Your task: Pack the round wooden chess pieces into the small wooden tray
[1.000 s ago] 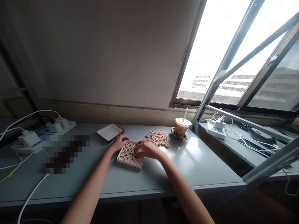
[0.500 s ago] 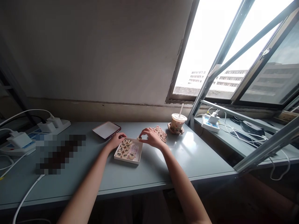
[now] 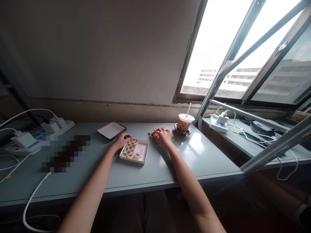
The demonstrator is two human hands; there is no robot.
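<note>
My right grip (image 3: 162,136) sits curled on the wooden pieces (image 3: 153,132), just right of the white box (image 3: 133,160) my left grip (image 3: 122,141) touches; I cannot tell if either holds anything.

Wall (image 3: 109,48): plain, grey-brown, dim, with a paler band along its foot. Desk (image 3: 155,176): long, grey-blue, smooth top, set against the wall, faintly glossy towards its right end. Window (image 3: 213,48): large, metal-framed, upper right, one sash (image 3: 282,77) swung open; bright overcast daylight; pale multi-storey buildings (image 3: 209,76) outside. Second desk (image 3: 255,151): same grey, further right. Floor (image 3: 267,204): dark, in shadow.
</note>
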